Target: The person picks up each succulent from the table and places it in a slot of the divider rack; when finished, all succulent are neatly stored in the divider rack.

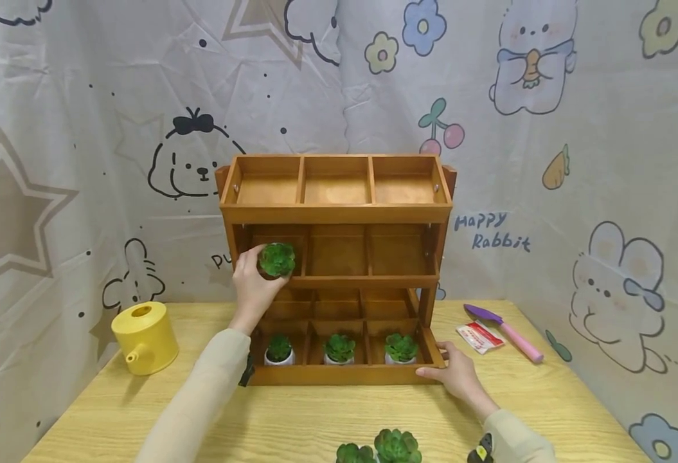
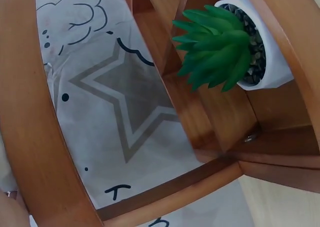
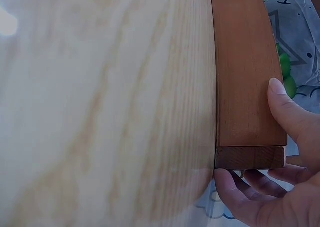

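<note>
A three-tier wooden plant stand [image 1: 339, 213] stands on the table. My left hand [image 1: 254, 286] grips a potted succulent [image 1: 277, 259] at the left compartment of the middle tier; its pot is mostly hidden. Only a bit of that hand shows at the lower left edge of the left wrist view. On the bottom tier, white-potted succulents sit one per compartment: left [image 2: 217, 47], middle [image 1: 339, 348] and right [image 1: 401, 348]. My right hand [image 3: 285, 187] holds the stand's lower right front corner, thumb on the front board [image 3: 247, 72] and fingers against its end.
A yellow watering can [image 1: 144, 337] stands at the left. To the right lie a trowel [image 1: 506, 329] with a purple blade and pink handle, and a red-and-white packet [image 1: 480, 337]. More succulents [image 1: 396, 445] show at the front edge of the view. Patterned cloth hangs behind.
</note>
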The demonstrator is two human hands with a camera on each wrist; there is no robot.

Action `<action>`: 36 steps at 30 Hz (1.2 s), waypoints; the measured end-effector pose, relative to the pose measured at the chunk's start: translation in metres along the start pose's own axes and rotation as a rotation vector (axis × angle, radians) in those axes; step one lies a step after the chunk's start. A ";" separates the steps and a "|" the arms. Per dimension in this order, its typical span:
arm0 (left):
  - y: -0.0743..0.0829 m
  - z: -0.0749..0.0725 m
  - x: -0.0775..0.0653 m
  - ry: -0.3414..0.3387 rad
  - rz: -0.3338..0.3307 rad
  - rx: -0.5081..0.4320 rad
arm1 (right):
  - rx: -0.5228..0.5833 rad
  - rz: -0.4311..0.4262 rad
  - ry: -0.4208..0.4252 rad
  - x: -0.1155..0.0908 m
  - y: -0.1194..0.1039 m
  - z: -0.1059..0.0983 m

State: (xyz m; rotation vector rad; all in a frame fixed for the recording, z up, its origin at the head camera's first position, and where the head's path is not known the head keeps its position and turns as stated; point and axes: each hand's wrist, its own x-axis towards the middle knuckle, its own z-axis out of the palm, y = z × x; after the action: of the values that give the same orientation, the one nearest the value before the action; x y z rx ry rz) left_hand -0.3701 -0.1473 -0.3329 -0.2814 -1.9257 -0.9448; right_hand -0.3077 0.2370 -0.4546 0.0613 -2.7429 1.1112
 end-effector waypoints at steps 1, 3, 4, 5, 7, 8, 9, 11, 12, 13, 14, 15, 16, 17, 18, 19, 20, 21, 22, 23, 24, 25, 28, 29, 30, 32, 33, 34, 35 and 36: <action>0.000 0.000 0.000 -0.021 -0.018 0.006 | 0.001 0.003 -0.001 0.000 0.000 0.000; 0.001 -0.001 0.002 -0.056 -0.051 0.015 | 0.003 0.005 -0.002 0.000 0.000 0.001; 0.003 -0.002 0.003 -0.072 -0.071 0.019 | 0.003 0.004 -0.002 0.000 0.000 0.001; 0.004 -0.002 0.005 -0.088 -0.090 0.025 | 0.003 0.003 -0.003 0.000 0.000 0.001; 0.006 -0.003 0.008 -0.120 -0.126 0.047 | 0.004 0.002 -0.003 0.000 0.000 0.001; 0.008 -0.004 0.009 -0.137 -0.141 0.060 | 0.004 0.000 -0.003 0.000 0.000 0.001; 0.009 -0.004 0.011 -0.154 -0.159 0.073 | 0.005 0.000 -0.002 0.000 -0.001 0.001; 0.011 -0.005 0.013 -0.193 -0.201 0.104 | 0.004 0.000 0.001 0.000 -0.001 0.001; 0.012 -0.005 0.014 -0.209 -0.218 0.121 | 0.005 0.000 0.003 0.000 -0.001 0.000; 0.013 -0.005 0.015 -0.223 -0.237 0.134 | 0.005 0.000 0.004 0.000 -0.001 0.000; 0.013 -0.004 0.016 -0.233 -0.253 0.149 | 0.004 -0.001 0.004 0.000 -0.001 0.000; 0.014 -0.004 0.017 -0.242 -0.269 0.162 | 0.004 -0.001 0.002 0.000 -0.001 0.001; 0.014 -0.004 0.017 -0.250 -0.281 0.174 | 0.003 0.000 0.000 0.000 -0.001 0.001; 0.015 -0.005 0.018 -0.255 -0.290 0.185 | 0.002 0.000 -0.001 0.000 -0.001 0.001; 0.015 -0.005 0.018 -0.257 -0.295 0.196 | 0.003 0.000 -0.001 0.000 -0.001 0.001; 0.016 -0.005 0.018 -0.259 -0.300 0.205 | 0.002 0.001 -0.002 0.000 -0.001 0.002; 0.016 -0.005 0.018 -0.260 -0.303 0.210 | 0.001 0.003 -0.003 0.000 -0.001 0.002; 0.017 -0.006 0.018 -0.262 -0.305 0.214 | 0.000 0.003 -0.003 0.000 0.000 0.002; 0.017 -0.006 0.018 -0.262 -0.307 0.217 | -0.001 0.004 -0.003 0.000 0.000 0.002; 0.018 -0.006 0.018 -0.262 -0.312 0.218 | -0.001 0.004 -0.002 0.000 0.000 0.002; 0.018 -0.006 0.018 -0.261 -0.317 0.218 | -0.002 0.004 -0.002 0.000 0.000 0.002; 0.018 -0.005 0.018 -0.261 -0.323 0.217 | -0.002 0.004 -0.002 0.000 0.000 0.002; 0.019 -0.004 0.018 -0.256 -0.341 0.220 | 0.000 0.000 -0.002 0.000 0.000 0.002; 0.019 -0.004 0.018 -0.255 -0.346 0.220 | 0.001 -0.001 -0.003 0.000 0.000 0.002; 0.019 -0.004 0.017 -0.256 -0.347 0.220 | -0.001 -0.001 -0.004 0.000 0.000 0.002; 0.019 -0.003 0.017 -0.261 -0.351 0.222 | -0.001 0.000 -0.004 0.000 0.000 0.002; 0.020 -0.002 0.017 -0.265 -0.355 0.223 | -0.003 0.001 -0.004 -0.001 0.000 0.002; 0.020 -0.002 0.017 -0.270 -0.359 0.223 | 0.000 0.004 -0.003 -0.001 0.000 0.002; 0.020 -0.002 0.017 -0.275 -0.363 0.224 | 0.002 0.007 -0.002 -0.001 0.000 0.002; 0.020 -0.002 0.018 -0.282 -0.367 0.228 | 0.002 0.008 0.000 -0.001 0.000 0.002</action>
State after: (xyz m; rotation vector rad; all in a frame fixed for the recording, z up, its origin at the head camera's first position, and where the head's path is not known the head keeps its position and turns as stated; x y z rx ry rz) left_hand -0.3673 -0.1386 -0.3075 0.0827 -2.3761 -0.9443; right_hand -0.3069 0.2356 -0.4562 0.0508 -2.7444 1.1166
